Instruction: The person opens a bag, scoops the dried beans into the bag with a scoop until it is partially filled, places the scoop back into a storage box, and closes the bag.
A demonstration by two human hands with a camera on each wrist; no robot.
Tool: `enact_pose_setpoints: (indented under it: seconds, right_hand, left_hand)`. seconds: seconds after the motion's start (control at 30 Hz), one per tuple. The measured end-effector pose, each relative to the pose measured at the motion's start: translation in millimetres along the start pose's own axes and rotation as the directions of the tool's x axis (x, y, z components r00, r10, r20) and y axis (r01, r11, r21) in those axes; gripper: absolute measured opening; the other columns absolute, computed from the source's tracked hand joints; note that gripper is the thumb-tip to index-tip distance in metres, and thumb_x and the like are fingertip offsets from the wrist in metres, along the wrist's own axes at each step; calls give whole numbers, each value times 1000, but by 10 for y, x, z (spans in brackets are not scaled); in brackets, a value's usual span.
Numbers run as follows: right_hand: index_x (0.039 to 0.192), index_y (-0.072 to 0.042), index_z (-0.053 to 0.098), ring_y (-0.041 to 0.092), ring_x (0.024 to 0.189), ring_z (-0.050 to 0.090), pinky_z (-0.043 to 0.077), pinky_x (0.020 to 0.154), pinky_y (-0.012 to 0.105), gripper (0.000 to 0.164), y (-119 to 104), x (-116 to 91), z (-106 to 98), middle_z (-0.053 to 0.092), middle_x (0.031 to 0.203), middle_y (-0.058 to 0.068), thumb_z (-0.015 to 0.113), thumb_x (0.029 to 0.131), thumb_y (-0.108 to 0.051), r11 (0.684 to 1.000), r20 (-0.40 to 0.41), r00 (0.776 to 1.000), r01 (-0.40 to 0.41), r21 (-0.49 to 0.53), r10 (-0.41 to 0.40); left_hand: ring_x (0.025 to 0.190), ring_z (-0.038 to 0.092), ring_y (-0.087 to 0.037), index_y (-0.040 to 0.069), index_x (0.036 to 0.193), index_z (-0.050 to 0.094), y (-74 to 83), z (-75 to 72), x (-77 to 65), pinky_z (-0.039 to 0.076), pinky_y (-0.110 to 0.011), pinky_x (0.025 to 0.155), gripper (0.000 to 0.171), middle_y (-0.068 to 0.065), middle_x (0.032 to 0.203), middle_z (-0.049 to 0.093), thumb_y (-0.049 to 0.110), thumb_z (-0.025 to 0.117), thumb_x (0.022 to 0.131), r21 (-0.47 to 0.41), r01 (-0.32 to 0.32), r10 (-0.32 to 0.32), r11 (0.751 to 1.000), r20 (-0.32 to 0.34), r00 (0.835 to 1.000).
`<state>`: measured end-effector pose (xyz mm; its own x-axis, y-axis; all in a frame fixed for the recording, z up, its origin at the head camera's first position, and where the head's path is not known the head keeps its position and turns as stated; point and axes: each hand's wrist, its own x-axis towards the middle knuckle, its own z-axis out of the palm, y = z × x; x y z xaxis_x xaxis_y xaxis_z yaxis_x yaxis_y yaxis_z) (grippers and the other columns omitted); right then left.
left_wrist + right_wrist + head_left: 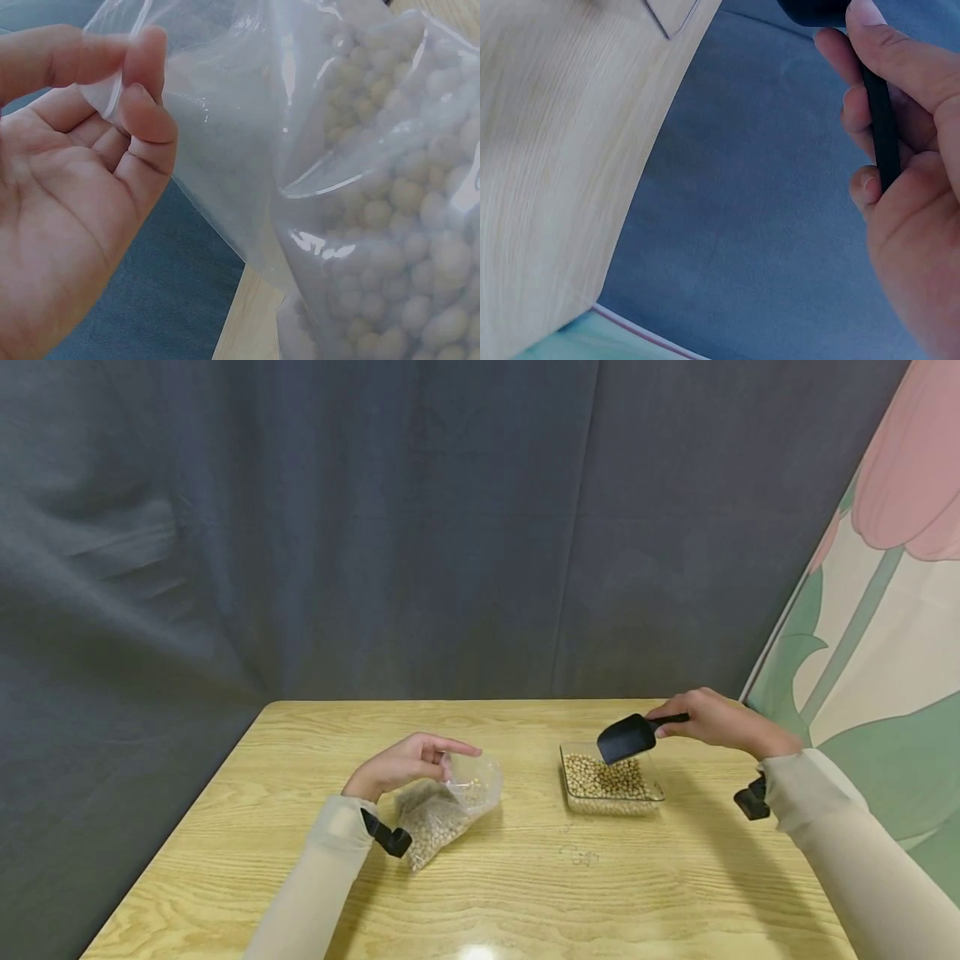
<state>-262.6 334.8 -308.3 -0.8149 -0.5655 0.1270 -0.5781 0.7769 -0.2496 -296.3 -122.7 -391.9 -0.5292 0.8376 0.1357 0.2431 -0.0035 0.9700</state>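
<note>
In the head view my left hand (415,763) is at the opening of a clear plastic zip bag (452,820), partly filled with round, pale yellow beans (409,202). Its thumb and fingers (142,64) pinch the bag's edge, as the left wrist view shows. The bag leans on the table with its mouth toward the right. My right hand (708,720) grips a black scoop (626,739) by its handle (883,127). The scoop is tilted over a rectangular glass container (615,799) holding similar beans (600,775); no beans show in its bowl.
The light wood table (510,893) ends at a dark curtain (420,543) behind it. On the right hangs a flower-patterned cloth (885,635). Black wrist cameras (752,797) are strapped over both sleeves.
</note>
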Motion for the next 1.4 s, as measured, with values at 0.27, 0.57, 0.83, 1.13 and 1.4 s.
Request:
enact_pose_setpoints:
  seconds: [0.27, 0.57, 0.83, 1.13, 1.4]
  right_hand:
    - [111, 0, 71, 30, 95, 69, 56, 74, 34, 30, -2, -25, -78, 71, 107, 17, 71, 84, -12, 1000, 59, 998, 1, -27, 1]
    - [107, 0, 73, 26, 88, 70, 56, 71, 33, 28, -69, 13, -120, 73, 102, 16, 72, 82, -11, 997, 139, 990, 27, -74, -16]
    - [106, -1, 73, 25, 88, 70, 56, 70, 34, 25, -120, 69, -103, 72, 102, 16, 72, 83, -11, 993, 224, 974, 0, -120, 27]
    - [99, -9, 76, 12, 75, 64, 51, 61, 28, 16, -174, 115, -76, 72, 95, 5, 71, 83, -12, 984, 272, 960, -18, -179, 67]
    - [72, -14, 70, 2, 55, 37, 30, 52, 21, 12, -201, 152, -11, 53, 63, -10, 72, 82, -7, 984, 273, 961, 7, -180, 44]
  left_hand:
    - [69, 59, -5, -12, 136, 45, -4, 7, 13, 53, -25, 77, 48, 1, 70, 66, -13, 50, 89, 2, 5, -5, 1000, -5, 1000]
    - [69, 59, -4, -13, 136, 45, -23, 6, 23, 53, -26, 77, 48, 3, 71, 66, -12, 50, 89, 10, 2, -2, 1000, 1, 1000]
    - [70, 59, -5, -11, 137, 45, -28, 10, 26, 53, -25, 77, 49, 3, 72, 66, -13, 51, 88, 9, 17, -17, 1000, -9, 1000]
    - [69, 59, -7, -11, 137, 46, -35, 21, 24, 53, -25, 76, 48, 1, 71, 66, -12, 52, 89, 12, 20, -20, 1000, -14, 1000]
    - [68, 58, -8, -10, 137, 46, -42, 12, 28, 52, -28, 75, 49, -1, 71, 66, -10, 53, 89, 20, 20, -20, 1000, -9, 1000]
